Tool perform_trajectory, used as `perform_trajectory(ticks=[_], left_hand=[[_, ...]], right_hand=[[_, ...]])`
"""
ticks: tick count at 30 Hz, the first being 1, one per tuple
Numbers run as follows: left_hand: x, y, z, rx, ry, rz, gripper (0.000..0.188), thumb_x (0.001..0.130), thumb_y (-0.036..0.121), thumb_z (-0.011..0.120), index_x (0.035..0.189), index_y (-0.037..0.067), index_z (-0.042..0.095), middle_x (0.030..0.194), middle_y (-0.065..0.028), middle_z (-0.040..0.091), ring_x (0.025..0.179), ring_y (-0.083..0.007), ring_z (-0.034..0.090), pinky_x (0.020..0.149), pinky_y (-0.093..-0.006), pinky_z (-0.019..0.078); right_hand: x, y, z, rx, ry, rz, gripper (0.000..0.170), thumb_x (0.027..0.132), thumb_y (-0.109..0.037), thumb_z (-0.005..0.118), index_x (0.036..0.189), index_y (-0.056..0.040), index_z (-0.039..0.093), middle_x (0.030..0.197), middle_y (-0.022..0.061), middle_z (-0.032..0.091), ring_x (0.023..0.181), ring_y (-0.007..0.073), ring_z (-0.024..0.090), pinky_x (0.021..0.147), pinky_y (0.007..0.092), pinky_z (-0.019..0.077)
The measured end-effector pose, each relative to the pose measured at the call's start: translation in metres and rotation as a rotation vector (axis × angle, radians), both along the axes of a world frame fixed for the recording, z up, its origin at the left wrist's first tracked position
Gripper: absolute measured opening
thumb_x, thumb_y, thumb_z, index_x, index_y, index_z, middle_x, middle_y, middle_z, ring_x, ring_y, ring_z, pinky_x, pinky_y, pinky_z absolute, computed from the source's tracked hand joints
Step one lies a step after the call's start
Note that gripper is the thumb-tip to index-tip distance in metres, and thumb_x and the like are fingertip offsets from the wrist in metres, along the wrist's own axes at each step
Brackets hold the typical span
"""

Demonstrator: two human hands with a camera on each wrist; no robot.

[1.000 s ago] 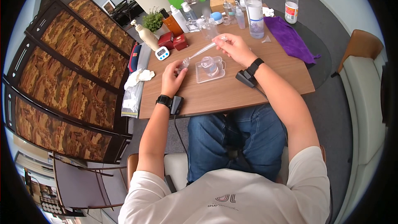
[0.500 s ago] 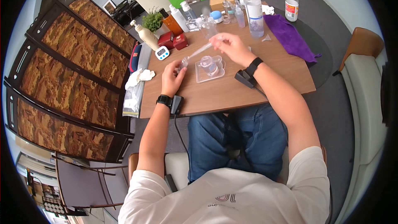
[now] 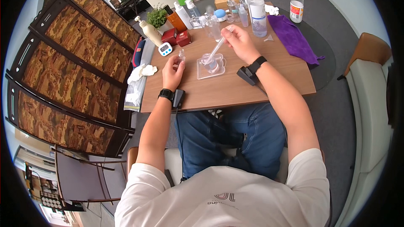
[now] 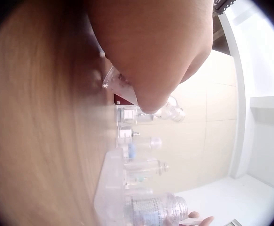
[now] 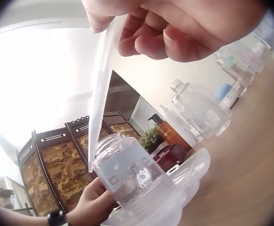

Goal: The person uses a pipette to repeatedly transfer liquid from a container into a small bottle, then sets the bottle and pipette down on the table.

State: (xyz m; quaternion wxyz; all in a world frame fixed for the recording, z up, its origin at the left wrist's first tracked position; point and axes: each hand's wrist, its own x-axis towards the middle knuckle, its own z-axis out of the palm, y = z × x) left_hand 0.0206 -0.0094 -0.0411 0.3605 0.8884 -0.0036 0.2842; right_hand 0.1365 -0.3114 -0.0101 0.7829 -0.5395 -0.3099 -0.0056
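Observation:
My right hand [image 3: 240, 44] pinches the upper part of a clear plastic pipette [image 3: 217, 48], which slants down and to the left. Its tip is right at the mouth of a clear labelled jar [image 5: 130, 172], overlapping the rim in the right wrist view. That jar stands on a small clear tray [image 3: 203, 74] at mid-table. Left of the tray, my left hand [image 3: 171, 75] rests low over the tabletop and grips a small clear bottle [image 3: 181, 54] between thumb and fingers. The bottle's neck shows above the fingers; its lower part is mostly hidden by them.
A large clear bottle [image 3: 257, 19] stands behind the right hand, beside a small funnel [image 3: 268, 38] and a purple cloth [image 3: 290, 38]. Several bottles, two red boxes [image 3: 183, 38] and a plant [image 3: 157, 17] line the back. A white timer [image 3: 165, 49] sits beyond the left hand.
The right hand has brought the pipette from the small bottle's mouth rightward to the jar, tilting it more upright. The left hand still holds the small bottle in about the same place.

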Motion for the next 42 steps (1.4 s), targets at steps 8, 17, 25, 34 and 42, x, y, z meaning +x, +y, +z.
perform_trajectory(ticks=[8,17,25,34,42], left_hand=[[-0.001,-0.006,0.002,0.01,-0.076,-0.008,0.032,0.097,0.016,0.071,0.123,0.0,0.062,0.1,-0.0119,0.073,0.079,-0.0166,0.072,0.069,-0.0295,0.0561],[0.002,-0.009,0.003,-0.025,-0.12,0.039,0.033,0.097,0.017,0.072,0.123,-0.001,0.062,0.104,-0.0133,0.073,0.081,-0.0159,0.072,0.071,-0.0293,0.0573],[0.0,-0.006,0.004,-0.192,-0.105,0.031,0.035,0.095,0.016,0.074,0.123,-0.002,0.062,0.103,-0.0111,0.072,0.079,-0.0129,0.071,0.071,-0.0267,0.0557],[-0.004,-0.004,-0.009,-0.422,-0.046,-0.058,0.037,0.094,0.018,0.074,0.124,-0.001,0.063,0.102,-0.0104,0.074,0.076,-0.0116,0.068,0.068,-0.0283,0.0553],[-0.026,-0.02,0.006,-0.381,0.122,-0.151,0.039,0.094,0.017,0.072,0.127,0.0,0.061,0.109,-0.0135,0.074,0.089,-0.0176,0.071,0.08,-0.0317,0.0571]], right_hand=[[-0.009,-0.008,0.014,0.095,0.077,-0.072,0.032,0.103,-0.038,0.066,0.102,-0.0059,0.065,0.088,-0.0033,0.064,0.077,0.0049,0.057,0.068,0.0231,0.0474],[-0.019,0.0,0.012,-0.112,0.025,0.114,0.038,0.101,-0.039,0.069,0.12,-0.0071,0.068,0.093,-0.0038,0.064,0.085,0.0067,0.061,0.075,0.0221,0.0485],[-0.013,-0.001,0.002,-0.129,0.126,0.092,0.037,0.099,-0.038,0.071,0.122,-0.0092,0.069,0.081,-0.0057,0.061,0.07,0.0015,0.053,0.058,0.0171,0.0385],[-0.019,0.002,-0.009,-0.183,0.075,-0.088,0.027,0.101,-0.031,0.07,0.11,-0.0053,0.069,0.081,-0.0033,0.062,0.069,0.0025,0.053,0.059,0.0183,0.0407],[-0.03,0.021,0.006,-0.294,-0.192,-0.171,0.009,0.098,-0.013,0.071,0.1,-0.0043,0.07,0.088,-0.0015,0.066,0.073,0.0061,0.057,0.066,0.0226,0.0479]])
